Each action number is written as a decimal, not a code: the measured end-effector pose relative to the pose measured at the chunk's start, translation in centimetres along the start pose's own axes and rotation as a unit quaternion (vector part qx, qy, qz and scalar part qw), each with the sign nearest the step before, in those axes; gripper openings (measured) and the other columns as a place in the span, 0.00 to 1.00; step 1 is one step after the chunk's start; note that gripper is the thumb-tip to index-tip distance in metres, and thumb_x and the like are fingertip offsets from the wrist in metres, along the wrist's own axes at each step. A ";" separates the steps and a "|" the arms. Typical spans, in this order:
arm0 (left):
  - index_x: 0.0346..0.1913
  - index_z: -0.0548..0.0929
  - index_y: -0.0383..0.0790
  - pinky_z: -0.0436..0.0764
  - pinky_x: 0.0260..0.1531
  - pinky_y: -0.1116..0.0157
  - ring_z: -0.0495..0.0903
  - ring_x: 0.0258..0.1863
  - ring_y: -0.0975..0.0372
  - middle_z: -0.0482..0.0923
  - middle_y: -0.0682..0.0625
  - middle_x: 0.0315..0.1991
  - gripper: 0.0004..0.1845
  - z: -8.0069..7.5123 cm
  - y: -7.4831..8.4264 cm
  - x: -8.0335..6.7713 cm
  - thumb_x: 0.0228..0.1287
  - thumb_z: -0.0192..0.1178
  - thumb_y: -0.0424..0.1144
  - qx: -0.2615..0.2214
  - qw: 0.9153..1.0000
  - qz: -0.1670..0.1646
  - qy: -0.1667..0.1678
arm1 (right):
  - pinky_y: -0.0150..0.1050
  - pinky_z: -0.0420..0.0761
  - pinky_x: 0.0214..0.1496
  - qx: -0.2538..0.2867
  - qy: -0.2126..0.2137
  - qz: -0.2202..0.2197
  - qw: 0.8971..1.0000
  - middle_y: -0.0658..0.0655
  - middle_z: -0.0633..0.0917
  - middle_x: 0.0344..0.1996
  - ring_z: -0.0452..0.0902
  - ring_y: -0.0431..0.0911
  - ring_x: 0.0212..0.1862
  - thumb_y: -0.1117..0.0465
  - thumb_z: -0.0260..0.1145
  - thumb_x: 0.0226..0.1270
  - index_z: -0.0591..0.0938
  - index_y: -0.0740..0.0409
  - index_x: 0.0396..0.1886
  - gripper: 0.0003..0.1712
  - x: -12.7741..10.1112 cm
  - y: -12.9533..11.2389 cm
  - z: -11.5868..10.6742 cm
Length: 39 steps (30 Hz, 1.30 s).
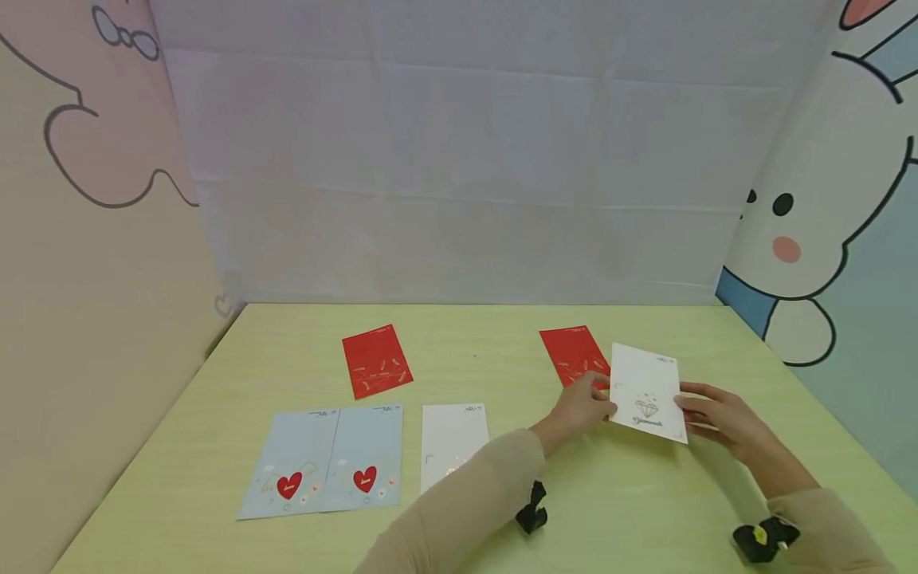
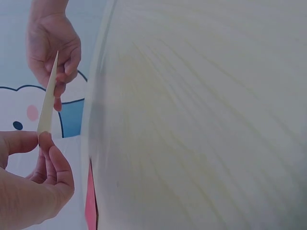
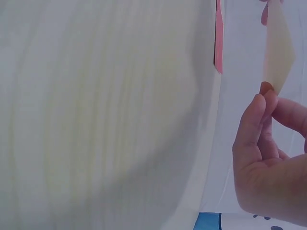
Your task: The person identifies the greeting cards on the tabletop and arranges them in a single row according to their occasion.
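A white card (image 1: 644, 391) printed with a gold diamond and lettering is held above the table's right half, tilted. My left hand (image 1: 579, 403) pinches its left edge between thumb and fingers. At its right edge, my right hand (image 1: 727, 421) pinches it too. The left wrist view shows the card (image 2: 49, 98) nearly edge-on, between the left hand (image 2: 38, 179) and the right hand (image 2: 53, 50). In the right wrist view, the right hand (image 3: 271, 155) grips one end of the card (image 3: 278, 48). A red card (image 1: 574, 353) lies behind my left hand, partly covered.
Another red card (image 1: 377, 361) lies at the back left. Two light blue cards with red hearts, a left one (image 1: 297, 454) and a right one (image 1: 373, 438), lie side by side. A second white card (image 1: 452, 434) is partly hidden by my left sleeve. A white sheet (image 1: 466, 159) hangs behind the table.
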<state>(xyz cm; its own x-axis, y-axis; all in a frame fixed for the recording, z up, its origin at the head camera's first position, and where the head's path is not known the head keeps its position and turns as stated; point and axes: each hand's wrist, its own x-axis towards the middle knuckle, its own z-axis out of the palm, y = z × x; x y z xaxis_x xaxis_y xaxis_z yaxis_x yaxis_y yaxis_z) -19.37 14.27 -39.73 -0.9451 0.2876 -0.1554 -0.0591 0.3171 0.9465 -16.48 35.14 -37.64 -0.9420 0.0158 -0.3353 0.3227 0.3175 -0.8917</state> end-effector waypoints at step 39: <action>0.65 0.57 0.39 0.74 0.28 0.73 0.75 0.25 0.69 0.75 0.56 0.26 0.36 -9.4 -2.6 -3.8 0.53 0.61 0.31 0.073 0.983 0.150 -0.072 | 0.39 0.76 0.41 0.007 -0.037 -0.119 0.992 0.64 0.73 0.42 0.74 0.46 0.38 0.61 0.59 0.61 0.54 0.63 0.66 0.36 -0.8 -2.4 7.0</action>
<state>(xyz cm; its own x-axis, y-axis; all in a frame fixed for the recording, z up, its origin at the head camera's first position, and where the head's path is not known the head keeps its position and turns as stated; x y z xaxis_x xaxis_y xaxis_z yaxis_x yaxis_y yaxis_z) -18.63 3.84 -38.92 -0.8569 0.5098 0.0758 0.2719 0.3223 0.9067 -15.82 27.71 -37.37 -0.9825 -0.1278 -0.1355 0.0933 0.2916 -0.9520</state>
